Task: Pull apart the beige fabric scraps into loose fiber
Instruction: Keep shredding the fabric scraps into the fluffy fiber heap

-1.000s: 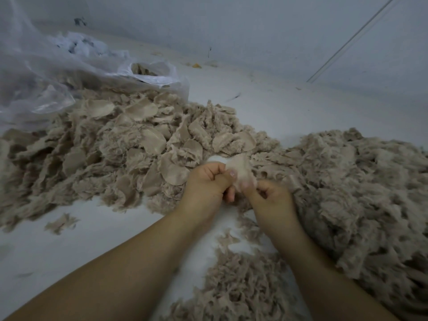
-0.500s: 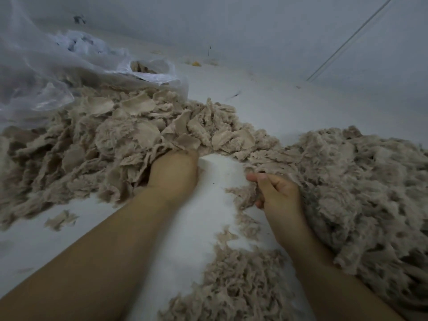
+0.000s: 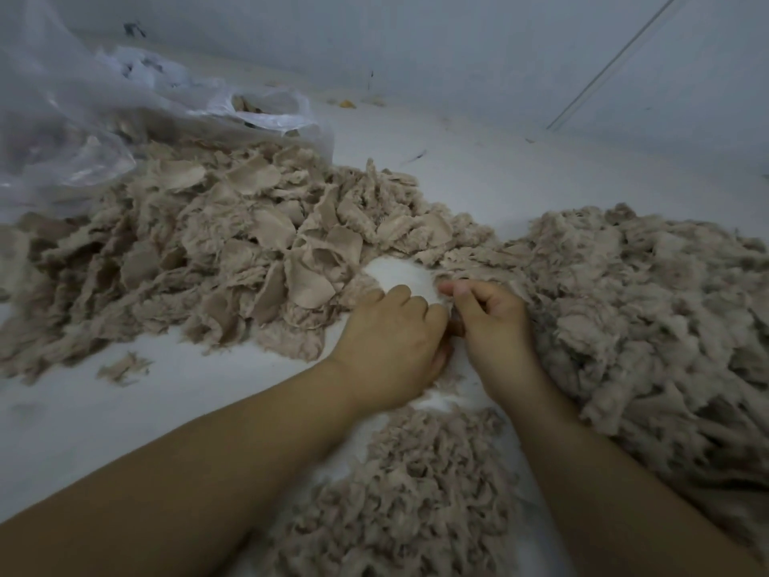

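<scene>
A heap of flat beige fabric scraps [image 3: 233, 247] lies at the left and centre. Pulled-apart loose fiber [image 3: 649, 322] is piled at the right, with a smaller fiber mound [image 3: 416, 493] near me. My left hand [image 3: 391, 339] and my right hand [image 3: 493, 322] meet knuckle to knuckle over a bare white patch between the heaps. Both have their fingers curled. A small dark-beige scrap [image 3: 456, 326] shows in the gap between them, pinched from both sides and mostly hidden by the fingers.
A crumpled clear plastic bag [image 3: 87, 118] with more scraps inside lies at the back left. One stray scrap [image 3: 122, 366] sits alone on the white surface [image 3: 125, 431]. A pale wall [image 3: 457, 56] rises behind.
My left hand drew back from the scrap heap and came right to meet my right hand. My right hand shifted slightly toward it, and both now pinch a scrap between them.
</scene>
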A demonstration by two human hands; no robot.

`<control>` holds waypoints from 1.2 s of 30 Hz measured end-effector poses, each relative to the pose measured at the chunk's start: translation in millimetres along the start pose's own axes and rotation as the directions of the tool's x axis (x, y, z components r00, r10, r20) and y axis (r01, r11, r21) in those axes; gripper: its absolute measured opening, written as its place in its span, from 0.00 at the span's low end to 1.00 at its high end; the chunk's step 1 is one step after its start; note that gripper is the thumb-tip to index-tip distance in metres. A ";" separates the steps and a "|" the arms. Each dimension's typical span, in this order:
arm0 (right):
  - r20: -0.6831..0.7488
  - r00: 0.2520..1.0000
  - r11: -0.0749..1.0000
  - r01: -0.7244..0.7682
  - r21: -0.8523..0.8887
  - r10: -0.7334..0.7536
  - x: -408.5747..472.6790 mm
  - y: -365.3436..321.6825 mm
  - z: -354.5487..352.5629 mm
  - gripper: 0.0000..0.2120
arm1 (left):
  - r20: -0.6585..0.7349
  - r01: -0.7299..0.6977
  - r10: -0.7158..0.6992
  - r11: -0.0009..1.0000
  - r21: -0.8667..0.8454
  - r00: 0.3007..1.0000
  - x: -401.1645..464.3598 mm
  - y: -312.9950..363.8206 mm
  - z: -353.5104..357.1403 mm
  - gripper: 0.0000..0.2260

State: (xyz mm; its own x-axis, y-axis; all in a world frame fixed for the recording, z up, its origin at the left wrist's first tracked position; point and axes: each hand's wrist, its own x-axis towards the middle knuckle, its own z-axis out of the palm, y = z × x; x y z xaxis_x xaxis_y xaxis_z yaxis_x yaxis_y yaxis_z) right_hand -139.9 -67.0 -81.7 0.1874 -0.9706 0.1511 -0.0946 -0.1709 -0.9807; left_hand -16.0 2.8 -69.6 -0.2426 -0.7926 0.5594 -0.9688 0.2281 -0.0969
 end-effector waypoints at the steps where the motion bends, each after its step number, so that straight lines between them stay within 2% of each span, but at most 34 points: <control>1: -0.002 1.000 0.999 0.026 -0.040 -0.027 -0.4 -0.4 0.0 0.10 | 0.007 0.003 -0.003 1.000 -0.018 1.000 -2.1 4.7 -2.0 0.12; 6: -0.011 0.999 0.995 0.050 -0.083 -0.051 -2.4 0.5 1.1 0.09 | 0.137 -0.006 0.024 0.991 -0.131 0.990 -36.8 42.8 -19.2 0.15; 9: -0.017 0.998 0.994 0.053 -0.093 -0.055 -2.8 2.9 1.6 0.09 | 0.185 0.013 0.030 0.974 -0.225 0.982 -52.5 49.7 -26.4 0.13; 13: -0.024 0.991 0.978 0.127 -0.168 -0.133 -7.0 2.3 4.1 0.12 | 0.219 0.231 -0.157 0.899 -0.373 0.963 -37.1 28.9 -20.8 0.10; 17: -0.026 0.989 0.967 0.139 -0.214 -0.147 -8.9 2.0 5.7 0.10 | 0.202 0.359 -0.304 0.863 -0.356 0.931 -14.1 8.4 -1.9 0.06; 21: -0.089 0.994 0.991 0.047 -0.124 -0.058 -4.9 2.2 3.8 0.11 | 0.256 0.426 -0.369 0.877 -0.222 0.894 6.9 3.7 13.4 0.15; 23: -0.107 0.994 0.999 0.011 -0.048 -0.016 -3.8 3.3 2.5 0.11 | 0.274 0.400 -0.347 0.901 -0.167 0.897 13.1 4.6 15.4 0.14; 25: -0.056 0.998 1.000 -0.013 0.015 0.013 -3.1 5.1 0.9 0.10 | 0.282 0.378 -0.304 0.889 -0.260 0.910 12.8 2.1 16.0 0.09; 27: 0.039 0.999 0.999 0.016 -0.040 -0.015 0.1 6.5 -0.9 0.09 | 0.238 0.380 -0.303 0.813 -0.441 0.923 7.9 -4.1 18.2 0.09; 30: 0.210 0.973 0.939 0.158 -0.306 -0.096 9.1 6.1 -1.3 0.16 | 0.141 0.401 -0.414 0.653 -0.642 0.899 4.2 -13.7 21.7 0.13; 33: 0.191 0.976 0.944 0.155 -0.293 -0.101 13.4 7.4 -3.0 0.24 | 0.148 0.428 -0.510 0.491 -0.758 0.847 6.5 -15.1 23.8 0.09; 36: 0.100 0.991 0.961 0.114 -0.253 -0.091 15.4 11.8 -7.6 0.25 | 0.147 0.377 -0.505 0.389 -0.841 0.851 5.9 -13.5 23.0 0.08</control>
State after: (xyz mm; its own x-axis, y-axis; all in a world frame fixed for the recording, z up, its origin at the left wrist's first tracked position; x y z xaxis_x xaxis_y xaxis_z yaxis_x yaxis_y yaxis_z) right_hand -145.6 -85.3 -90.0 0.2919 -0.9293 0.2265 -0.3170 -0.3174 -0.8938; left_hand -5.5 -17.9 -83.9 0.2750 -0.8727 0.4034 -0.4259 0.2656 0.8649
